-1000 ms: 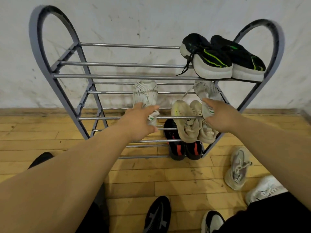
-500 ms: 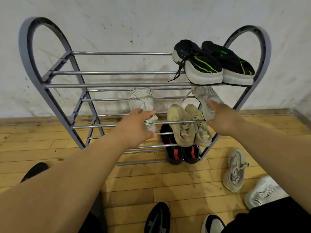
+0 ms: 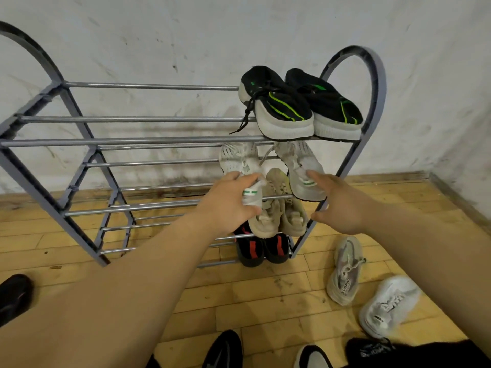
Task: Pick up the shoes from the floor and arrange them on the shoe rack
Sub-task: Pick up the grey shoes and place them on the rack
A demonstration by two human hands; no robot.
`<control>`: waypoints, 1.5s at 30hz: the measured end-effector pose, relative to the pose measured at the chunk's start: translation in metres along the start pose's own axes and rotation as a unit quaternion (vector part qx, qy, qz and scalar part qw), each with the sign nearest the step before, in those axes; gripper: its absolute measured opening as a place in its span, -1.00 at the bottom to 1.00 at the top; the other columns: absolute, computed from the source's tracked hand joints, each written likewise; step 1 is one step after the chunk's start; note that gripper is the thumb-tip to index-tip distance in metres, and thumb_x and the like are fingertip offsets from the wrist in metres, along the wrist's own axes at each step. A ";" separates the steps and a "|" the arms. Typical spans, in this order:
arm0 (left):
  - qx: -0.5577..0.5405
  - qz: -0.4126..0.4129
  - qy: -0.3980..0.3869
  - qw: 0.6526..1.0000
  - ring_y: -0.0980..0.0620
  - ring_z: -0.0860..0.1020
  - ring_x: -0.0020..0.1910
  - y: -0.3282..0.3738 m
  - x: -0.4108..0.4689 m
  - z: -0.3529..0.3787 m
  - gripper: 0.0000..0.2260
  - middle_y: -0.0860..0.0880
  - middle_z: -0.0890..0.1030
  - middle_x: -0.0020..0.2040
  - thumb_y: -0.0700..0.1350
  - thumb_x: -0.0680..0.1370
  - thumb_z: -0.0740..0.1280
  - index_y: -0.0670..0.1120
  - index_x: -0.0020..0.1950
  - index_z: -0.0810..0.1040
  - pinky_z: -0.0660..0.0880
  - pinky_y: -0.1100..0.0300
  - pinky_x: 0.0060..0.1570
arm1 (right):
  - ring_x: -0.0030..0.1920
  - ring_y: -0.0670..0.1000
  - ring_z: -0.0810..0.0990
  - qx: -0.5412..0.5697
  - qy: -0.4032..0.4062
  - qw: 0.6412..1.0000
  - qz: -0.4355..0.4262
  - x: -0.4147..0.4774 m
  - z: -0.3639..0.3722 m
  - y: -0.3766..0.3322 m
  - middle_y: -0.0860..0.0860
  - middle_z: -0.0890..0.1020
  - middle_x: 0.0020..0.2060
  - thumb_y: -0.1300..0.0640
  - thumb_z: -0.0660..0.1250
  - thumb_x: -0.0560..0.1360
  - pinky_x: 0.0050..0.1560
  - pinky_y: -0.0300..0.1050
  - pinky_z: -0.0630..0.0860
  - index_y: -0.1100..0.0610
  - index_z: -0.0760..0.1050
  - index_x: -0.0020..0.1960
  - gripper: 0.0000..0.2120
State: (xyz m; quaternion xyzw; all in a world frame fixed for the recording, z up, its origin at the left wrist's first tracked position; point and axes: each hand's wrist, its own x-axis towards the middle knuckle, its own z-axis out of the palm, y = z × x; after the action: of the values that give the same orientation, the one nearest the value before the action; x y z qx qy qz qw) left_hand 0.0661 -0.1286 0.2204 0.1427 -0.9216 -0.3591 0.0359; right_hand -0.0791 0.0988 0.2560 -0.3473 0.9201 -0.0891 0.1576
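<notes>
A grey metal shoe rack (image 3: 111, 141) stands against the wall. On its second tier lie two white knit shoes. My left hand (image 3: 228, 205) grips the heel of the left white shoe (image 3: 237, 159). My right hand (image 3: 342, 205) has its fingers spread, fingertips touching the heel of the right white shoe (image 3: 301, 168), which rests on the bars. A black pair with green stripes (image 3: 300, 104) sits on the top tier, a beige pair (image 3: 279, 211) on the third, a black-and-red pair (image 3: 261, 248) on the lowest.
On the wooden floor to the right lie a grey sneaker (image 3: 345, 269) and a white sneaker (image 3: 388, 305). Black shoes lie at the bottom edge (image 3: 223, 350) and at the far left (image 3: 14, 294). The rack's left half holds no shoes.
The left white shoe moved right along the second tier, close beside the right one. My right hand let go of the right shoe's heel and opened.
</notes>
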 end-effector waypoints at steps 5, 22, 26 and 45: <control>-0.044 0.014 0.007 0.999 -0.02 0.08 0.66 0.022 0.025 0.021 -0.24 -0.09 0.13 0.67 -0.02 0.53 0.52 0.09 0.65 0.23 0.06 0.19 0.52 | 0.47 0.09 0.39 0.010 -0.023 1.000 0.003 0.001 0.000 0.003 -0.01 -0.08 0.65 0.07 0.44 0.56 0.19 -0.12 0.45 -0.21 -0.21 0.64 -0.03; -0.020 0.023 0.034 0.999 -0.07 0.04 0.67 0.036 0.039 0.045 -0.26 -0.12 0.06 0.69 -0.09 0.60 0.44 0.07 0.68 0.12 0.12 0.04 0.60 | 0.54 0.10 0.29 0.020 -0.046 0.999 0.002 0.004 -0.002 -0.004 0.04 -0.10 0.65 0.05 0.47 0.52 0.30 -0.05 0.46 -0.17 -0.24 0.64 0.02; 0.016 0.016 0.090 0.996 -0.17 0.10 0.63 0.041 0.018 0.041 -0.23 -0.14 0.11 0.66 -0.03 0.55 0.48 0.13 0.67 0.15 0.18 -0.07 0.58 | 0.37 0.14 0.46 0.045 -0.021 0.999 0.019 -0.013 -0.023 -0.006 0.08 0.20 0.60 -0.01 0.49 0.50 0.21 -0.05 0.49 -0.14 -0.11 0.66 -0.03; 0.056 0.052 -0.199 0.977 0.04 0.37 0.46 0.071 -0.022 0.157 -0.40 0.06 0.30 0.51 0.12 0.59 0.39 0.17 0.60 0.26 0.34 0.24 0.28 | 0.37 0.13 0.47 0.086 -0.167 0.953 0.237 -0.084 0.027 0.160 0.06 0.40 0.48 -0.17 0.49 0.47 0.25 -0.02 0.48 -0.03 0.24 0.59 -0.21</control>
State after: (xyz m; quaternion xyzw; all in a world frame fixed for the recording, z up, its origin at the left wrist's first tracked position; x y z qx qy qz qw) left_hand 0.0434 0.0300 0.1527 0.0216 -0.9352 -0.3255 -0.1377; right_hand -0.1076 0.2729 0.2058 -0.1147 0.9253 -0.0690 0.3548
